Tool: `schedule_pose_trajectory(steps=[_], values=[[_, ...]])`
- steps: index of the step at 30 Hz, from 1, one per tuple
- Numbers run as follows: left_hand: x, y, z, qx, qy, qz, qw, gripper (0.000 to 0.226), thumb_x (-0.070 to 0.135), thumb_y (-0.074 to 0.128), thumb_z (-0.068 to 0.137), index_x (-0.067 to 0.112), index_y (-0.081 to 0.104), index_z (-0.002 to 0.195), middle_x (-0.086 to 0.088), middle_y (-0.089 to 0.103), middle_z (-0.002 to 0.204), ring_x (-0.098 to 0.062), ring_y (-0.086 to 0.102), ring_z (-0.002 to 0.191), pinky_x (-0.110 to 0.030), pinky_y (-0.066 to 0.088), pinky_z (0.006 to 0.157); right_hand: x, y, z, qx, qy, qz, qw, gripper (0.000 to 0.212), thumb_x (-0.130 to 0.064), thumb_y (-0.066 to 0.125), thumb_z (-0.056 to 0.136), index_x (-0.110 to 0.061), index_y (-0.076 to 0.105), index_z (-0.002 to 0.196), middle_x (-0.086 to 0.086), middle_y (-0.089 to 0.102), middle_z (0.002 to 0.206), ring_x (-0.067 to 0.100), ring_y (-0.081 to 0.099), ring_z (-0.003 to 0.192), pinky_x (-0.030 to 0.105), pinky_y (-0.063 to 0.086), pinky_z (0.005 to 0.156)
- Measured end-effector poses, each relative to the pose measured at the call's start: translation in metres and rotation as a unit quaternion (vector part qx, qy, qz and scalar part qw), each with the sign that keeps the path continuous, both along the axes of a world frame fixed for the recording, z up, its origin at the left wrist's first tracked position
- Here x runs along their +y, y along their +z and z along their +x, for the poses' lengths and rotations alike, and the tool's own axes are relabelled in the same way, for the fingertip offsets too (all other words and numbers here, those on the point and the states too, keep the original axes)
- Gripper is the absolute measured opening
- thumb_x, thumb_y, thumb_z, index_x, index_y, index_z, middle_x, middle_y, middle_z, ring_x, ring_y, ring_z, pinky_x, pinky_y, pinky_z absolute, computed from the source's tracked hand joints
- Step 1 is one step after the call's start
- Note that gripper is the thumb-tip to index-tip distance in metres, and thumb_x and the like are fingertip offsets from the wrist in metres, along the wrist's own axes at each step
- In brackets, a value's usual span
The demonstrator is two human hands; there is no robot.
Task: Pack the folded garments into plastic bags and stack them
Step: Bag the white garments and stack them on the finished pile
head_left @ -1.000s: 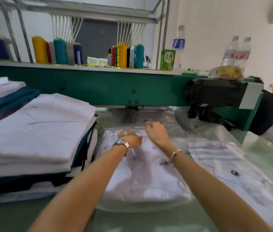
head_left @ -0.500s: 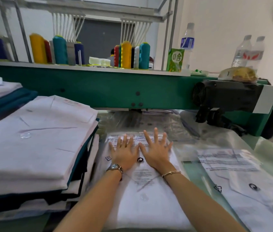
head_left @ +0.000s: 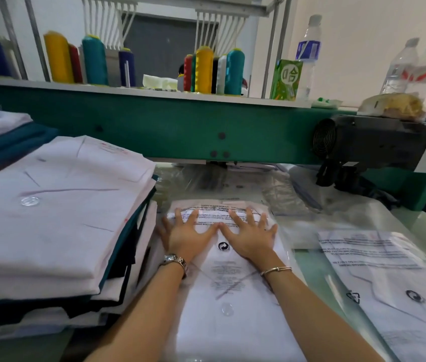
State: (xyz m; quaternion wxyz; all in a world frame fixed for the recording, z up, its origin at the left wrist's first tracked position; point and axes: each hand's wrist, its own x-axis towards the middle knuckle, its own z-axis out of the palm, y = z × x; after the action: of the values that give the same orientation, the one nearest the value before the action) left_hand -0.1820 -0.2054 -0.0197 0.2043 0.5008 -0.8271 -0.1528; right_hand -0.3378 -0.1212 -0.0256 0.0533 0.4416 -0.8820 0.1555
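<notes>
On the table [head_left: 415,223], straight ahead, lies a bagged shirt [head_left: 222,317] — white, inside a printed plastic bag. The left hand [head_left: 184,236] and right hand [head_left: 249,237] press flat on its far end, fingers spread, thumbs nearly touching. A stack of folded shirts [head_left: 50,218] stands just to the left — another bagged shirt [head_left: 389,283] lies to the right.

We read one character, 合, in a white ring on the green cardboard drink carton [head_left: 286,80]. The central clear plastic bag [head_left: 232,322] carries inverted black text blocks, too small to read, and a round swirl mark. The right-hand clear plastic bag [head_left: 389,278] carries similar text, a round mark and a triangular arrow sign.
</notes>
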Motion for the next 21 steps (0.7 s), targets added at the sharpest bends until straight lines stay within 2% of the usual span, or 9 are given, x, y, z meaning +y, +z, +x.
schedule_pose_trajectory(steps=[3,5,8,10,12,13,15,19,21], values=[[-0.009,-0.002,0.005,0.107,-0.021,0.031,0.994,0.077,0.076,0.053,0.079,0.041,0.037,0.146,-0.008,0.033,0.151,-0.029,0.028,0.141,-0.044,0.028,0.114,0.000,0.002,-0.002,-0.007,0.003,0.018,1.000,0.079,-0.091,0.008,0.070,-0.058,0.018,0.141,-0.007,0.013,0.160,0.037,0.005,0.146,0.066,-0.002,0.105],[-0.010,-0.003,0.008,0.156,-0.020,0.025,0.987,0.061,0.066,0.057,0.084,0.040,0.048,0.138,-0.005,0.051,0.132,-0.025,0.047,0.125,-0.041,0.039,0.106,0.002,0.002,0.000,-0.003,-0.001,0.021,1.000,0.076,-0.089,0.011,0.073,-0.057,0.019,0.141,-0.006,0.015,0.160,0.038,0.007,0.145,0.066,0.000,0.105],[-0.006,-0.001,0.008,0.132,0.069,-0.048,0.988,0.040,0.043,0.048,0.094,0.017,0.063,0.120,-0.009,0.063,0.119,-0.028,0.056,0.110,-0.041,0.046,0.096,0.007,0.001,0.010,0.050,-0.008,-0.012,0.999,0.067,-0.082,0.017,0.081,-0.054,0.028,0.140,-0.001,0.023,0.158,0.039,0.014,0.143,0.066,0.005,0.107],[0.002,0.005,0.005,0.069,0.084,-0.101,0.989,0.040,0.033,0.044,0.097,0.009,0.058,0.126,-0.018,0.053,0.134,-0.032,0.046,0.126,-0.045,0.036,0.109,0.009,0.004,0.015,0.069,-0.009,-0.032,0.997,0.063,-0.074,0.020,0.084,-0.049,0.035,0.140,0.006,0.028,0.156,0.040,0.014,0.143,0.065,0.000,0.109],[0.019,0.017,0.000,0.051,0.036,-0.125,0.990,0.042,0.027,0.045,0.098,0.013,0.047,0.138,-0.020,0.033,0.152,-0.033,0.026,0.143,-0.044,0.015,0.122,0.013,0.007,0.016,0.092,0.005,-0.038,0.995,0.061,-0.064,0.025,0.086,-0.042,0.039,0.141,0.014,0.032,0.154,0.040,0.015,0.144,0.066,-0.007,0.108],[0.031,0.026,-0.001,0.070,-0.002,-0.119,0.990,0.043,0.025,0.047,0.098,0.016,0.045,0.140,-0.016,0.033,0.153,-0.032,0.025,0.144,-0.043,0.013,0.122,0.015,0.010,0.017,0.104,0.014,-0.033,0.994,0.060,-0.059,0.029,0.086,-0.039,0.040,0.142,0.015,0.033,0.153,0.039,0.016,0.145,0.067,-0.006,0.109],[0.056,0.048,-0.003,0.095,-0.090,-0.101,0.986,0.039,0.026,0.049,0.097,0.019,0.050,0.135,-0.006,0.048,0.143,-0.025,0.039,0.134,-0.040,0.025,0.117,0.020,0.010,0.027,0.120,0.041,-0.017,0.992,0.059,-0.053,0.037,0.088,-0.039,0.034,0.146,0.015,0.027,0.156,0.037,0.014,0.146,0.068,-0.003,0.109],[0.125,0.079,0.017,-0.008,-0.261,-0.147,0.954,0.033,0.035,0.051,0.095,0.023,0.055,0.126,0.002,0.061,0.125,-0.021,0.059,0.108,-0.035,0.042,0.096,0.076,0.022,0.030,0.090,0.112,0.121,0.982,0.070,-0.048,0.034,0.097,-0.026,0.001,0.154,0.014,-0.012,0.161,0.040,-0.015,0.145,0.065,-0.006,0.112],[0.159,0.079,0.031,-0.003,-0.323,-0.145,0.935,0.041,0.035,0.052,0.095,0.025,0.049,0.134,0.003,0.061,0.124,-0.020,0.061,0.104,-0.035,0.048,0.088,0.120,0.041,0.059,0.095,0.139,0.187,0.968,0.070,-0.041,0.033,0.100,-0.014,-0.002,0.154,0.019,-0.010,0.160,0.042,-0.010,0.146,0.056,0.004,0.118]])
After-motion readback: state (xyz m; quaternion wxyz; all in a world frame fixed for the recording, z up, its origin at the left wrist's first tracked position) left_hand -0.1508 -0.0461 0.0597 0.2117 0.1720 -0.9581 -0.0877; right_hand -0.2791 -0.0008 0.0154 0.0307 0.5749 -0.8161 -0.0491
